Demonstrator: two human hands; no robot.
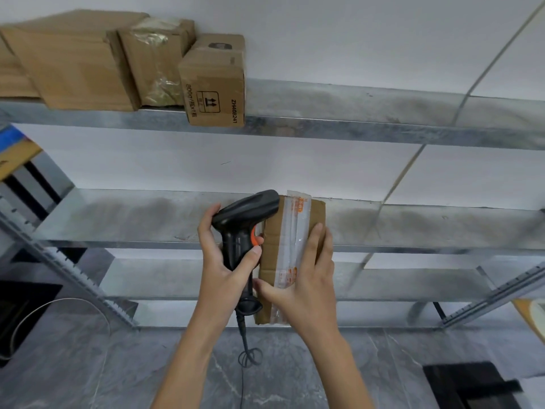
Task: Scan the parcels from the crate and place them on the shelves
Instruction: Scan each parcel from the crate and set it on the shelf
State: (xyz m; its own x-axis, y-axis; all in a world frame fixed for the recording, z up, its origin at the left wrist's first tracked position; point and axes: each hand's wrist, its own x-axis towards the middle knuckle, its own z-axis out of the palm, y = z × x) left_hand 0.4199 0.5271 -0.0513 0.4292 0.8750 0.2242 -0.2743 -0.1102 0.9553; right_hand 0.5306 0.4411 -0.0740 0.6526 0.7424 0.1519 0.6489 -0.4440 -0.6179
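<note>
Two hands: both working in front of the metal shelving, mid-frame.
Left hand (219, 255): gripping the black barcode scanner (244, 228) by its handle; fingers wrapping round the grip, forefinger lying on the orange trigger (253, 236), thumb up along the back of the head.
Scanner: head pointing right w/ its nose touching the parcel's top-left edge; coiled cable (246, 346) hanging down from the handle base toward the floor.
Right hand (306, 278): holding a flat cardboard parcel (275, 240); fingers lying over its right side and clamping it, thumb pressing on the near left part of the face.
Parcel: brown, w/ a clear tape strip (295, 231) bearing orange print running lengthways down the face; being held up in the air, in front of the middle shelf (132, 214), just beside the scanner.
Top shelf (354, 113): carrying three cardboard boxes at the left; large plain box (73, 66), taped box (156, 57) beside it, small printed box (215, 84) w/ arrows and "ZH408241", its lower front edge hanging over the shelf lip.
Lower shelf (177, 278): showing behind the forearms.
Wall: white, behind the shelves.
Floor (147, 364): grey marbled tiles.
Far left: blue and tan object (14, 152), partly out of frame, can't tell what.
</note>
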